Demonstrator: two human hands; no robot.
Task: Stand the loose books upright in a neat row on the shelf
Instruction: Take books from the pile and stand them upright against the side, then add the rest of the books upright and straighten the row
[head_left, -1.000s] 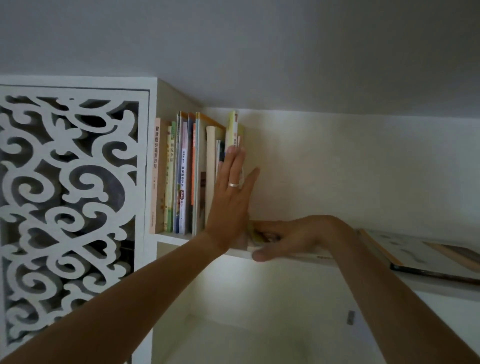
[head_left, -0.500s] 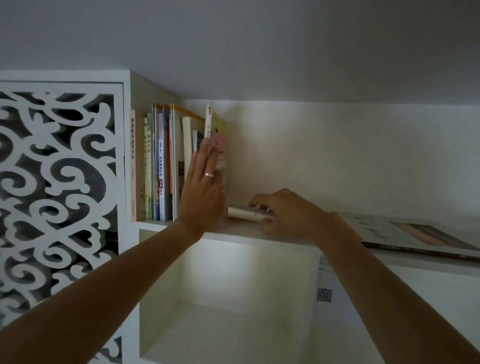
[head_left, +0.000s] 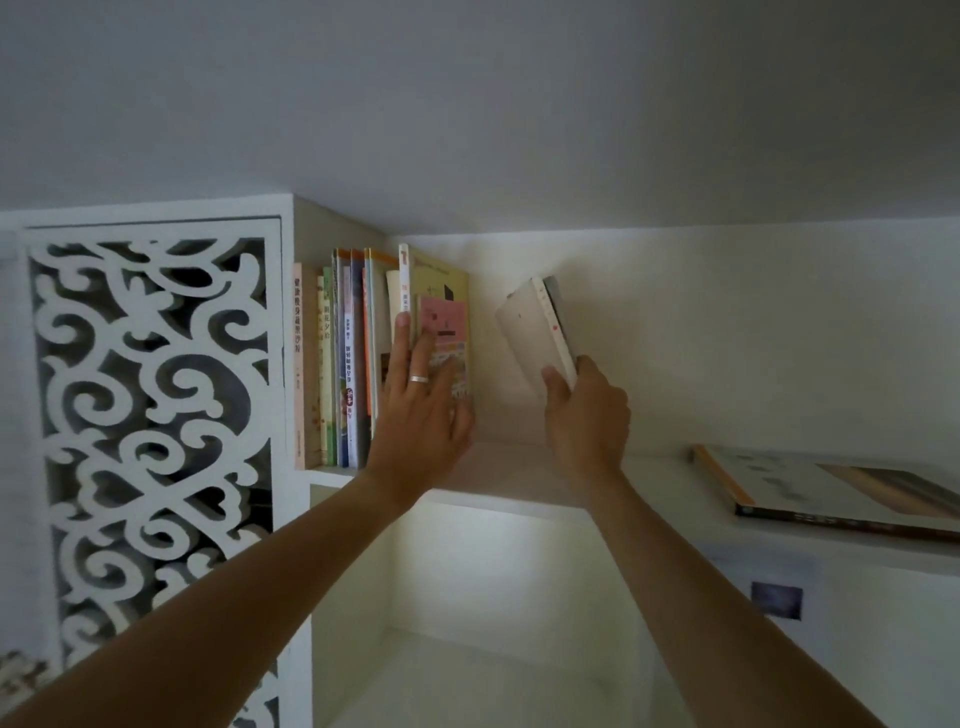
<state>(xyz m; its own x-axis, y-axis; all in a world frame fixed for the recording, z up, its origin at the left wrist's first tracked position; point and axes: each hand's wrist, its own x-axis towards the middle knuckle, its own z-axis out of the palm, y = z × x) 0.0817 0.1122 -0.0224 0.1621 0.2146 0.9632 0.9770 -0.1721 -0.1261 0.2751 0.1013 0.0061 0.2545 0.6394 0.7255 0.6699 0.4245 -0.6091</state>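
Head view: a white shelf (head_left: 519, 475) runs across the frame under a plain ceiling, with a carved white scrollwork panel (head_left: 150, 415) closing off its left end. Against that end stands a row of upright books (head_left: 343, 364), spines out. The last book in the row is a tall yellow-green book (head_left: 441, 291) with a pink patch on its cover.

The left hand (head_left: 423, 410) lies flat against this cover, fingers (head_left: 401, 332) spread and extended, pressing on it rather than wrapped around anything. A ring sits on one finger.

To the right, apart from the row, the right hand (head_left: 587, 415) holds a cream-covered paperback (head_left: 537, 332) above the shelf. Its fingers are closed around the book's lower end, thumb on the near cover. The paperback is tilted, its top leaning left toward the row, with open space between it and the yellow-green book. Whether its bottom edge touches the shelf is hidden by the hand.

Farther right, a large flat book (head_left: 831, 488) lies on its side on the shelf, well apart from both hands. Below the shelf is a lit white compartment (head_left: 493, 623).
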